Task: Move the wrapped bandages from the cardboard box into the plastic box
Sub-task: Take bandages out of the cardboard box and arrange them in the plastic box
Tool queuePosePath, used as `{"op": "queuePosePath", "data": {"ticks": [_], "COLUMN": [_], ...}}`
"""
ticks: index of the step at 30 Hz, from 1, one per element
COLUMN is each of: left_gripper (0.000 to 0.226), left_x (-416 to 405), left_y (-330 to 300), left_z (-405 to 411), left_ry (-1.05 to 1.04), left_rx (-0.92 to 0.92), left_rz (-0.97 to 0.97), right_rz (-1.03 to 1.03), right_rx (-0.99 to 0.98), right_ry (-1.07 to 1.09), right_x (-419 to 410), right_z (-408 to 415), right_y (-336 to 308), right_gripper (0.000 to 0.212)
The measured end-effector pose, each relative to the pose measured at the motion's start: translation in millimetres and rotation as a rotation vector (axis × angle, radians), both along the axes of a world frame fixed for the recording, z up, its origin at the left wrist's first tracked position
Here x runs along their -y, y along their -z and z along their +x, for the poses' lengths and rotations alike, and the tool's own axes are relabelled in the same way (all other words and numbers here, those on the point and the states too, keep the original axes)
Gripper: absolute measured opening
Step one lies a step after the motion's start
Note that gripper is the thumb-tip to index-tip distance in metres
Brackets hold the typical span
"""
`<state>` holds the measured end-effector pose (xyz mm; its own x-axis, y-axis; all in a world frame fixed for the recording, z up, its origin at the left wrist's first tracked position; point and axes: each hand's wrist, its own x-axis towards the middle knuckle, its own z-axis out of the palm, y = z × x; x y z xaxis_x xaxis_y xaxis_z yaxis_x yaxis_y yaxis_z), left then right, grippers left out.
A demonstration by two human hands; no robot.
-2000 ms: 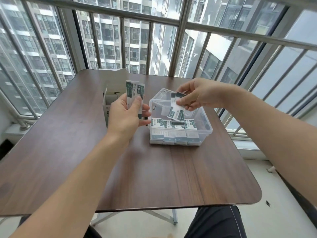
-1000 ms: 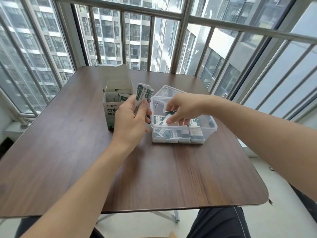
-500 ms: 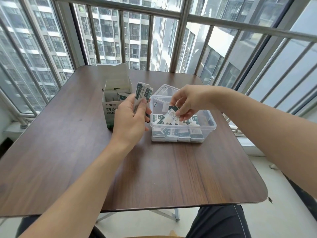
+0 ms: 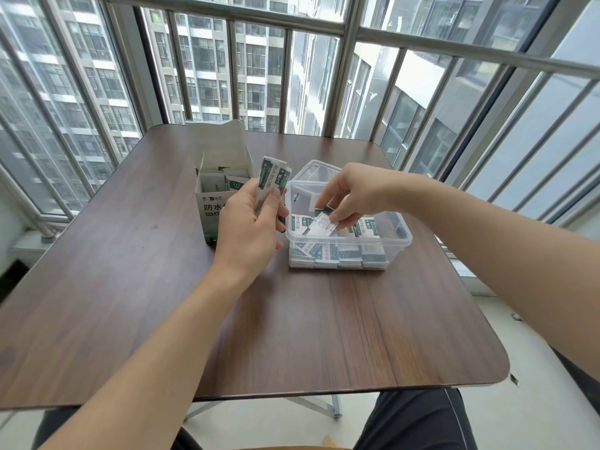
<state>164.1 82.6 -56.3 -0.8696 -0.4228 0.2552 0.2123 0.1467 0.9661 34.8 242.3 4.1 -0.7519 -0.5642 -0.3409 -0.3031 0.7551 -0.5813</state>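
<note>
Slippage is the likeliest trouble: the right hand (image 4: 352, 193) reaches down into the plastic box (image 4: 394, 236), pinching one wrapped bandage (image 4: 323, 224) between thumb and fingertips above the rows already packed there, and if that flat, slick wrapper is let go tilted it would probably land crooked across the neat stacks rather than slot in with them. A second risk sits in the left hand (image 4: 248, 227), which is clenched around a small bundle of bandages (image 4: 272, 180) held upright between the two containers; a loosened thumb could fan them out onto the table (image 4: 136, 287). Close behind that hand stands the cardboard box (image 4: 212, 203), open at the top with more packets showing inside (how many is hard to judge from this angle), so the job looks partly done. Little actually blocks the way, though the clear box's near wall and rim must be cleared by the right wrist, and its detached lid (image 4: 313, 168) appears to rest behind it. Window bars (image 4: 344, 63) lie well beyond the far edge.
</note>
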Motion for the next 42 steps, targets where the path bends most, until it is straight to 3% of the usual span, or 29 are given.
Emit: {"op": "queuePosePath", "data": {"ticks": [6,13,20,33,42], "left_gripper": [0.015,0.016,0.018,0.019,0.019], "left_x": [1,1,1,1,2], "left_y": [-1,-1,-1,-1,0], "left_z": [1,3,2,2,2], "left_ry": [0.006,0.011,0.008,0.006,0.008], "left_rx": [0.002,0.004,0.004,0.007,0.021], "left_rz": [-0.004,-0.011,-0.028,-0.022,-0.021], "right_rz": [-0.08,-0.22,0.08,0.219,0.296], "right_rx": [-0.015,-0.048,-0.056,-0.284,-0.364], "right_ry": [0.017,0.053,-0.143,-0.252,-0.28], "right_x": [-5,-14,-2,2,7], "right_z": [2,-11,-16,4,8], "right_y": [-2,-28,-23,4,14], "right_gripper": [0.042,0.031,0.026,0.049,0.044]}}
